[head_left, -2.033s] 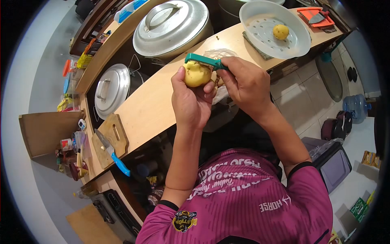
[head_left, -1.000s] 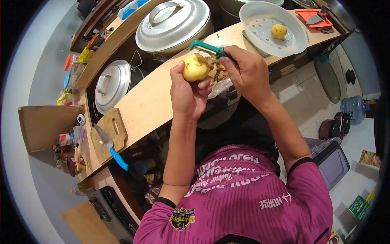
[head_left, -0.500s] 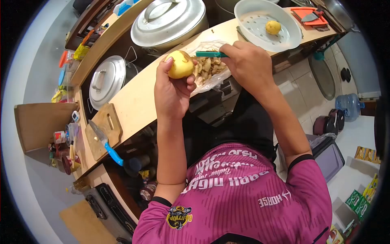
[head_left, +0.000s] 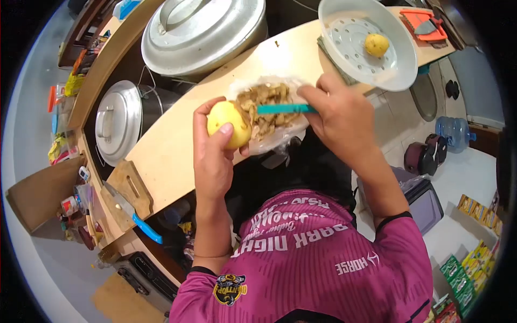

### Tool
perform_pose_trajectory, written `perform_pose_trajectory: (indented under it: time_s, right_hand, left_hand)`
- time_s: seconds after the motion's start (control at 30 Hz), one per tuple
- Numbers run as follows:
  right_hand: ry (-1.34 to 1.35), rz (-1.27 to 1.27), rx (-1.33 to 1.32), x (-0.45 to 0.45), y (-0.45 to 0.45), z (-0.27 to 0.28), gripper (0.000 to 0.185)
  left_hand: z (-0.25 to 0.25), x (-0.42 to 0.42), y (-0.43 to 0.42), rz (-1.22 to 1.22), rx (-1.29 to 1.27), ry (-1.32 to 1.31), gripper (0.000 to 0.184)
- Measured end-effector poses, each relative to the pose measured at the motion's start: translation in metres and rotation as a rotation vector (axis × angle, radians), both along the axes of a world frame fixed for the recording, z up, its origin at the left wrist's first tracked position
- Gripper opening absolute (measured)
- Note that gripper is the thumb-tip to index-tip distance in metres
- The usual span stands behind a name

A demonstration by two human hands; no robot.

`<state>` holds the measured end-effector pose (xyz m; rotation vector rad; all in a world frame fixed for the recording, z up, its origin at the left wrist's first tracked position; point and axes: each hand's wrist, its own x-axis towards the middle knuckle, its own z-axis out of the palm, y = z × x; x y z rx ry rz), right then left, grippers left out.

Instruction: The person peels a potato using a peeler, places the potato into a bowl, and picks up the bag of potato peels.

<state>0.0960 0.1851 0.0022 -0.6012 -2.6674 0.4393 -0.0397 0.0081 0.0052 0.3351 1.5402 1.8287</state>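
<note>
A yellow potato (head_left: 228, 125), largely peeled with some brown skin patches, is wrapped in the fingers of my left hand (head_left: 214, 156). My right hand (head_left: 340, 116) grips a green peeler (head_left: 285, 109), which is held level, apart from the potato, over a clear plastic bag (head_left: 274, 141). Brown peelings (head_left: 265, 105) fill the bag, which lies at the counter's front edge between my hands. Another yellow potato (head_left: 376, 45) rests in a white perforated basin (head_left: 401, 67) at the upper right.
A large lidded pot (head_left: 207, 46) and a smaller one (head_left: 119, 121) stand behind the wooden counter (head_left: 161, 156). At the left, a blue-handled knife (head_left: 145, 227) lies over a cutting board (head_left: 129, 188). Beyond the basin is an orange grater (head_left: 423, 26).
The potato has come away from the peeler, moving left and down with my left hand, and has turned. The peeler is lower, and the bag of peelings is now more exposed.
</note>
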Motion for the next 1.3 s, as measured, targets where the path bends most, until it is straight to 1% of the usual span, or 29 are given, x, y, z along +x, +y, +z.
perform_pose_trajectory:
  time_s: [0.07,0.13,0.2,0.23,0.27,0.3,0.37,0.4,0.47,0.57,0.6,0.63,0.7,0.83,0.93,1.0,1.07,1.13,1.17,1.23,1.27,1.3]
  right_hand:
    - [-0.123,0.013,-0.009,-0.003,0.002,0.004,0.024]
    - [-0.167,0.024,-0.058,-0.008,0.005,0.015,0.026]
    - [-0.303,-0.028,-0.163,-0.011,0.011,0.027,0.024]
    - [-0.311,-0.032,-0.179,-0.012,0.014,0.031,0.024]
    - [-0.285,-0.006,-0.252,-0.014,0.018,0.033,0.022]
    - [-0.263,0.008,-0.333,-0.012,0.02,0.034,0.02]
    - [-0.184,0.01,-0.364,-0.012,0.019,0.037,0.017]
    - [-0.214,0.016,-0.374,-0.012,0.021,0.04,0.016]
    - [-0.232,0.019,-0.415,-0.009,0.017,0.047,0.015]
    - [-0.189,0.027,-0.502,-0.002,0.012,0.057,0.012]
    - [-0.099,0.011,-0.498,0.004,0.008,0.053,0.014]
    - [-0.089,0.005,-0.503,0.01,0.009,0.056,0.014]
    - [-0.237,0.052,-0.619,0.017,0.015,0.063,0.017]
    - [-0.244,0.043,-0.67,0.023,0.023,0.071,0.015]
    - [-0.196,0.022,-0.655,0.022,0.022,0.08,0.017]
    - [-0.235,-0.027,-0.662,0.018,0.018,0.086,0.018]
    - [-0.246,-0.063,-0.631,0.012,0.001,0.078,0.019]
    - [-0.179,-0.191,-0.654,0.007,-0.004,0.079,0.018]
    - [-0.192,-0.191,-0.629,0.003,-0.006,0.077,0.018]
    - [-0.307,-0.284,-0.647,-0.005,-0.023,0.077,0.018]
    - [-0.281,-0.317,-0.629,-0.009,-0.031,0.077,0.018]
    - [-0.305,-0.295,-0.633,-0.014,-0.04,0.084,0.018]
  left_hand:
    - [0.001,-0.014,0.006,-0.054,-0.094,0.029,0.046]
    - [0.003,-0.029,0.016,-0.096,-0.139,0.052,0.044]
    - [0.008,-0.046,0.028,-0.068,-0.166,0.019,0.043]
    - [0.011,-0.053,0.034,-0.06,-0.193,-0.013,0.041]
    - [0.015,-0.057,0.041,-0.03,-0.177,0.001,0.038]
    - [0.023,-0.062,0.044,-0.021,-0.148,-0.112,0.037]
    - [0.046,-0.068,0.047,-0.049,-0.073,-0.35,0.034]
    - [0.056,-0.069,0.052,-0.028,-0.112,-0.372,0.034]
    - [0.072,-0.066,0.055,-0.073,-0.145,-0.385,0.034]
    - [0.089,-0.05,0.062,-0.084,-0.228,-0.399,0.034]
    - [0.089,-0.046,0.063,-0.097,-0.234,-0.42,0.034]
    - [0.092,-0.041,0.065,-0.105,-0.237,-0.441,0.034]
    - [0.1,-0.028,0.069,-0.075,-0.255,-0.467,0.033]
    - [0.112,-0.019,0.069,-0.022,-0.267,-0.487,0.036]
    - [0.109,-0.025,0.061,-0.026,-0.307,-0.509,0.036]
    - [0.105,-0.032,0.055,-0.069,-0.322,-0.536,0.035]
    - [0.098,-0.038,0.053,-0.091,-0.362,-0.579,0.037]
    - [0.088,-0.046,0.051,-0.117,-0.368,-0.616,0.036]
    - [0.08,-0.05,0.05,-0.128,-0.398,-0.648,0.036]
    - [0.061,-0.059,0.043,-0.203,-0.35,-0.659,0.036]
    - [0.053,-0.062,0.038,-0.229,-0.333,-0.66,0.036]
    - [0.055,-0.065,0.038,-0.238,-0.342,-0.691,0.036]
